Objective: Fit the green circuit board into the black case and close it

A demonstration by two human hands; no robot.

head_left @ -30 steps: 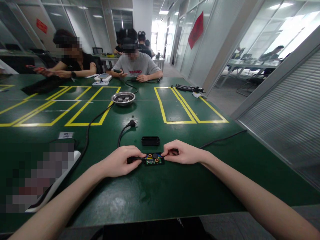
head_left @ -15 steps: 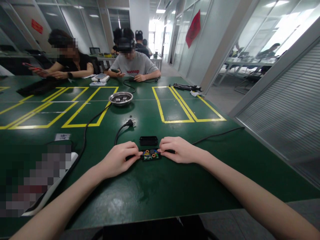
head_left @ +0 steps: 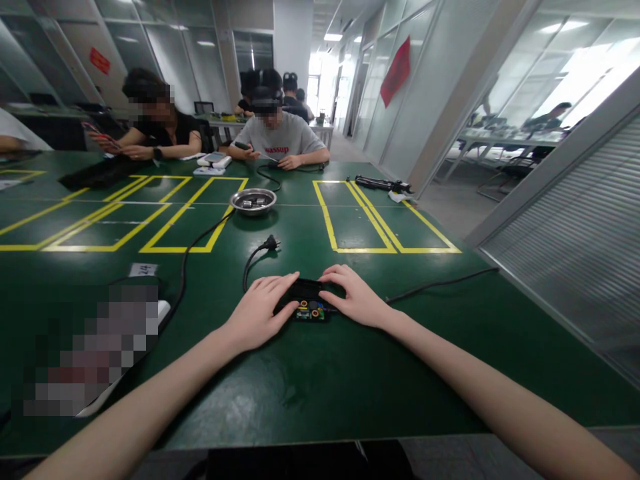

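While our left hand and right hand lay flat, outstretched fingers on both ends of the black cover, the open adapter (circuit board showing) lies just nearer us on the green table.

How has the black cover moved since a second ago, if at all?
Yes: the black cover has slid nearer, away from the plug, and now touches the open circuit box it lay apart from.

Left hand, right hand shifted forward from circuit board ends onto black cover, now touching board.
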